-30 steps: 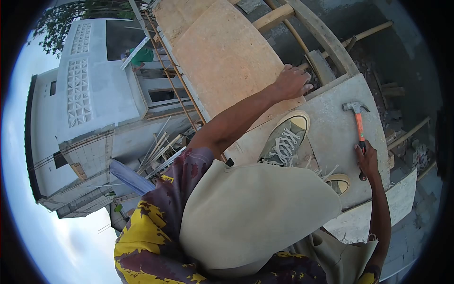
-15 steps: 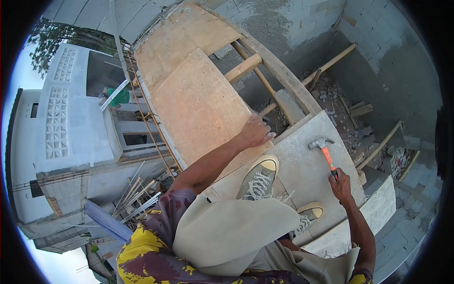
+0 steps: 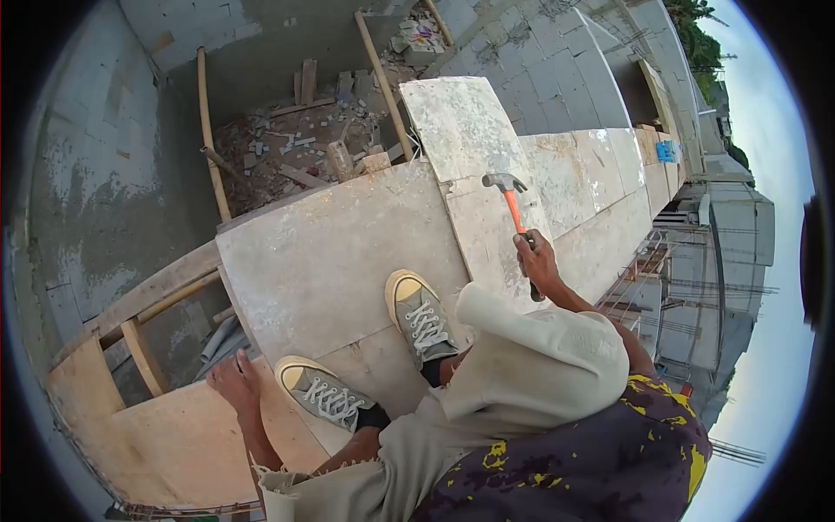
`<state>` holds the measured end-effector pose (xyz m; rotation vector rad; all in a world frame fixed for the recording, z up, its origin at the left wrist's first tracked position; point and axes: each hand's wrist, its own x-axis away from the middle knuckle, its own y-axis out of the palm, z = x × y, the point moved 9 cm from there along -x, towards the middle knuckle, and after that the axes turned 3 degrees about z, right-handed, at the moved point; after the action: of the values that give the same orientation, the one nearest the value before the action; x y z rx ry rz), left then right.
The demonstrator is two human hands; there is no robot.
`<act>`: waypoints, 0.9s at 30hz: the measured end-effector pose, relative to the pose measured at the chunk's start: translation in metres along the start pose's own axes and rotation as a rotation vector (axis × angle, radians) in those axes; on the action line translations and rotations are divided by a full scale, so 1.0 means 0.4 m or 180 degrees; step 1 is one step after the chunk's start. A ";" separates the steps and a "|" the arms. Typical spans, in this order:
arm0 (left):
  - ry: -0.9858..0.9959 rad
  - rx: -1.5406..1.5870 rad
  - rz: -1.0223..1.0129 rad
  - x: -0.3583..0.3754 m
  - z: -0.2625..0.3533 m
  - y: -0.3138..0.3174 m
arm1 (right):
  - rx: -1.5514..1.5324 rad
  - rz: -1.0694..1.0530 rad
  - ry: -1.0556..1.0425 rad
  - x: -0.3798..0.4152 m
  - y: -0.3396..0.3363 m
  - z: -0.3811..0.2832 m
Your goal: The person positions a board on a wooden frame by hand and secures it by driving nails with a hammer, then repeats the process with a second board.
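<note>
My right hand (image 3: pixel 537 264) is wrapped round the black grip of a claw hammer (image 3: pixel 513 209). Its orange shaft points away from me, and the grey steel head is over a raised plywood panel (image 3: pixel 487 230). Low on the left, my left hand (image 3: pixel 235 381) is apart from any tool, thumb and fingers loosely spread. It overlaps the edge of a tan plywood sheet (image 3: pixel 174 439), beside an opening in the deck. Between my hands, both sneakers (image 3: pixel 420 322) stand on a large pale panel (image 3: pixel 348 252).
Below the deck's far edge lies a pit with rubble (image 3: pixel 304 143) and wooden poles (image 3: pixel 211 139). Timber cross-pieces (image 3: pixel 143 357) span the opening on the left. A small blue object (image 3: pixel 668 151) sits farther along the deck at right. Grey block walls (image 3: pixel 557 78) stand beyond.
My view has swung round to the right, along the other stretch of the deck. My left hand has come off the plywood sheet's corner; the right still holds the hammer.
</note>
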<state>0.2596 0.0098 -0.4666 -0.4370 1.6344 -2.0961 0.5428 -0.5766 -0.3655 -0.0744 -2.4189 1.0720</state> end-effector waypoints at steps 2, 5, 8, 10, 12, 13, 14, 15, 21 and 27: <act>-0.0045 0.0040 0.0002 0.000 -0.004 -0.005 | -0.0843 0.0862 0.0456 0.004 -0.078 0.163; -0.0021 0.0003 -0.0256 0.006 -0.024 0.017 | -0.0662 0.1678 0.0903 0.000 -0.200 0.433; 0.0083 0.0011 -0.0279 0.011 -0.033 0.023 | -0.0280 0.1919 0.1348 0.026 -0.290 0.596; 0.0068 0.0045 -0.0357 0.010 -0.034 0.022 | 0.0081 0.1928 0.1634 0.061 -0.324 0.648; 0.0047 0.0098 -0.0420 0.004 -0.018 0.018 | 0.0125 0.1850 0.1733 0.063 -0.338 0.704; -0.0023 0.0122 -0.0461 -0.001 -0.010 0.010 | 0.0153 0.1752 0.1797 0.058 -0.339 0.740; -0.0100 0.0140 -0.0494 -0.003 -0.006 0.006 | 0.0155 0.1749 0.1811 0.049 -0.347 0.768; -0.0091 0.0125 -0.0498 -0.003 -0.006 0.008 | 0.1274 0.1738 0.1774 0.042 -0.363 0.737; -0.0037 0.0086 -0.0464 -0.007 -0.003 0.017 | 0.1955 0.1701 0.0040 -0.141 -0.287 0.458; -0.0123 -0.0009 -0.0409 -0.005 -0.025 0.019 | 0.1500 0.1249 0.0082 -0.338 -0.197 0.393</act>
<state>0.2575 0.0176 -0.4763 -0.5942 1.6265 -2.1636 0.6014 -0.7709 -0.4553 -0.4118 -2.1114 1.7759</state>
